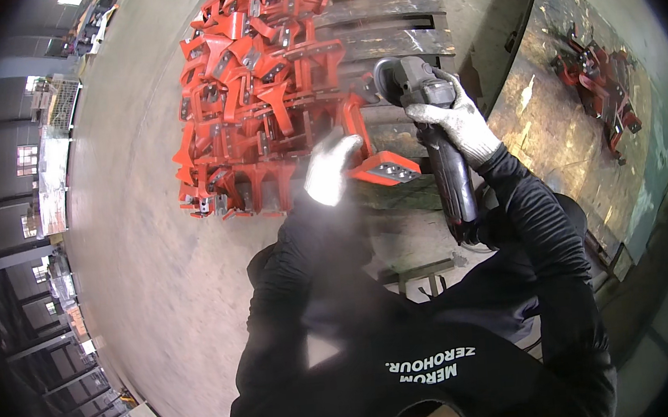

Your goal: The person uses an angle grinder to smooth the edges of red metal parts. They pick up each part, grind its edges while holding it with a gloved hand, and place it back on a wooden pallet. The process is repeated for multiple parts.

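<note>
My left hand [329, 168], in a white glove, is closed on the near side of a red metal bracket [377, 170]. The bracket has an angled arm, and its bare grey end face with several holes points right. White-gloved too, my right hand [468, 124] grips a black angle grinder [451, 182] around its neck. The grinder's round disc end [389, 80] sits up and left of that hand, apart from the bracket's grey face. Glare and haze blur the left glove, and its far fingers are partly hidden.
A large heap of red brackets [241, 97] covers the left part of a wooden pallet [380, 10]. To the right, a worn table [537, 123] bears several red and dark metal parts [597, 86]. Concrete floor [138, 146] stretches left; shelving [53, 177] stands far left.
</note>
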A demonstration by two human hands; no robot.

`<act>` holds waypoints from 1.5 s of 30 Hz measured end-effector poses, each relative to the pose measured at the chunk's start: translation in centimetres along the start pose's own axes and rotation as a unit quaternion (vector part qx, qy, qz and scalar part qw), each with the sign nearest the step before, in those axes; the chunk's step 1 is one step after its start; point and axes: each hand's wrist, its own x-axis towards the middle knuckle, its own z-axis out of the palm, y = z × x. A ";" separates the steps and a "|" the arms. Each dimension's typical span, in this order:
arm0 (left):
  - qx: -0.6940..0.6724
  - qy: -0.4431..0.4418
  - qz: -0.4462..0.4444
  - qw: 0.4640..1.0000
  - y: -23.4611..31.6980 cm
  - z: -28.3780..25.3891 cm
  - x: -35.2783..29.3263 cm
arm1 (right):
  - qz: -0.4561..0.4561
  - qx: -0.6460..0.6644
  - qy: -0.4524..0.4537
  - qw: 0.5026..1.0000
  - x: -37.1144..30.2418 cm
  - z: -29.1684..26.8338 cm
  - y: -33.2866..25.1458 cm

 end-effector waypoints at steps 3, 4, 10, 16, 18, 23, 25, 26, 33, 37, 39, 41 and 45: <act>0.048 -0.024 0.045 0.998 3.1 0.2 0.0 | 0.005 0.007 0.006 1.000 0.0 -0.6 0.5; 0.116 -0.020 0.088 0.989 4.7 0.6 -0.1 | 0.007 0.012 0.006 1.000 0.0 -0.7 0.7; -0.450 -0.091 -0.159 0.874 3.9 -0.2 0.3 | -0.020 -0.029 0.027 0.999 -0.3 0.0 1.3; -0.391 -0.043 -0.152 0.907 3.2 3.6 1.1 | -0.247 -0.113 0.019 0.962 0.6 1.6 3.6; -0.433 -0.043 -0.205 0.877 3.9 4.4 0.6 | -0.230 -0.319 0.026 0.919 0.5 0.3 3.9; -0.416 -0.071 -0.248 0.872 6.9 6.6 -0.2 | -0.250 -0.487 -0.002 0.837 0.0 0.0 2.9; -0.415 -0.049 -0.255 0.872 8.1 6.6 -0.9 | -0.216 -0.489 -0.010 0.845 -0.4 0.6 2.1; -0.428 -0.045 -0.256 0.866 7.2 6.4 -0.8 | -0.198 -0.490 -0.012 0.849 -0.6 0.8 1.8; -0.353 -0.089 -0.178 0.914 2.9 5.6 0.1 | -0.248 -0.481 0.019 0.841 -1.2 0.8 2.4; -0.416 -0.053 -0.255 0.871 7.1 6.1 -0.6 | -0.190 -0.494 -0.015 0.848 -0.7 0.8 1.9; -0.400 -0.059 -0.248 0.880 7.0 6.4 -0.7 | -0.213 -0.500 -0.015 0.839 -0.7 0.8 2.1; -0.411 -0.037 -0.257 0.874 7.3 6.3 -0.8 | -0.194 -0.510 -0.014 0.838 -0.8 0.7 2.0; -0.387 -0.081 -0.173 0.902 3.1 5.0 -0.4 | -0.191 -0.523 0.003 0.830 -0.9 0.8 2.2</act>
